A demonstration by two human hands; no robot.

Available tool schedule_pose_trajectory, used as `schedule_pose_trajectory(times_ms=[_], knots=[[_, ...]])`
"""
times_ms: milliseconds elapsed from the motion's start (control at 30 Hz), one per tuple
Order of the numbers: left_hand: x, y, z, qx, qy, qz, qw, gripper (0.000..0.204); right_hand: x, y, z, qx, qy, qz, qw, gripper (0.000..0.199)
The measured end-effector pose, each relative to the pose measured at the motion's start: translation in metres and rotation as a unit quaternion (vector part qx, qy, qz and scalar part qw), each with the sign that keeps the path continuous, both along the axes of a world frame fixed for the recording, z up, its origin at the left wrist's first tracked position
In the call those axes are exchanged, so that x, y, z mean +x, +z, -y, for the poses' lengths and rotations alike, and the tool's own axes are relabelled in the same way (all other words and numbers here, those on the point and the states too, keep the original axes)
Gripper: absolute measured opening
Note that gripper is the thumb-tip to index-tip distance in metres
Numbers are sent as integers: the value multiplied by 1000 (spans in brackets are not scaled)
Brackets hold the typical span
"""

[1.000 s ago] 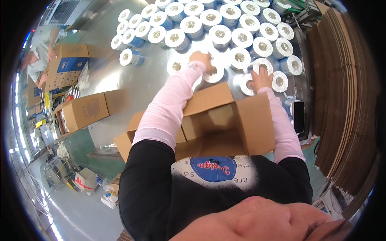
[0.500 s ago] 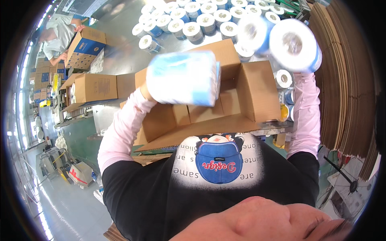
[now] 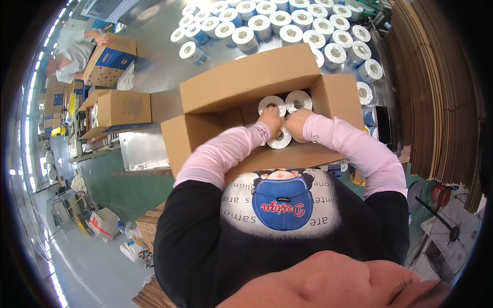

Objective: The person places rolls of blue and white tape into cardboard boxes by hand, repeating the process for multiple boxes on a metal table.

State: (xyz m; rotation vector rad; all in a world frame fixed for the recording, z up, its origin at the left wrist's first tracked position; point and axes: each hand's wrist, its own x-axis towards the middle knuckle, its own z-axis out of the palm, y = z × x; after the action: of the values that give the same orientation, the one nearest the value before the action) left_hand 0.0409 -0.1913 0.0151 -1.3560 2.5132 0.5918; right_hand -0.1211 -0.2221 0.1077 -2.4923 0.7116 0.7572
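Note:
Both of my hands are inside an open brown cardboard box (image 3: pixel 246 77) in front of my body. White-topped wrapped rolls stand upright together at the right part of the box: a back-left roll (image 3: pixel 267 101), a back-right roll (image 3: pixel 298 99) and a front roll (image 3: pixel 280 140). My left hand (image 3: pixel 273 122) is closed on the back-left roll, fingers at its core. Close beside it, my right hand (image 3: pixel 299 123) is curled against the back-right roll, its fingertips partly hidden. Whatever lies beneath the right hand is hidden.
Many blue-and-white rolls (image 3: pixel 259 23) stand on the metal table (image 3: pixel 159 56) beyond the box. Flat cardboard sheets (image 3: pixel 429 92) are stacked at right. A dark phone-like slab (image 3: pixel 383 125) lies right of the box. At left, a person handles another carton (image 3: pixel 110 59); a filled box (image 3: pixel 123 110) stands nearer.
Both hands have come down into the box from above it, bringing the rolls they carried. Those rolls now stand inside, and the box has shifted slightly.

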Motion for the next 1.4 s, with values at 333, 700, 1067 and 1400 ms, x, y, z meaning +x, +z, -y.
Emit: schedule_pose_trajectory(times_ms=[333,700,1067,1400], knots=[[34,177,131,307,224,-357,853,27,-41,33,50,-187,-276,352,875,49],[109,-42,269,228,239,189,925,50,-89,-130,175,-170,-525,-19,834,67],[94,-50,283,-76,130,210,966,35,-85,-141,172,-170,-531,-57,829,50],[173,112,198,120,317,-721,604,44,-264,-69,193,189,-615,673,364,50]])
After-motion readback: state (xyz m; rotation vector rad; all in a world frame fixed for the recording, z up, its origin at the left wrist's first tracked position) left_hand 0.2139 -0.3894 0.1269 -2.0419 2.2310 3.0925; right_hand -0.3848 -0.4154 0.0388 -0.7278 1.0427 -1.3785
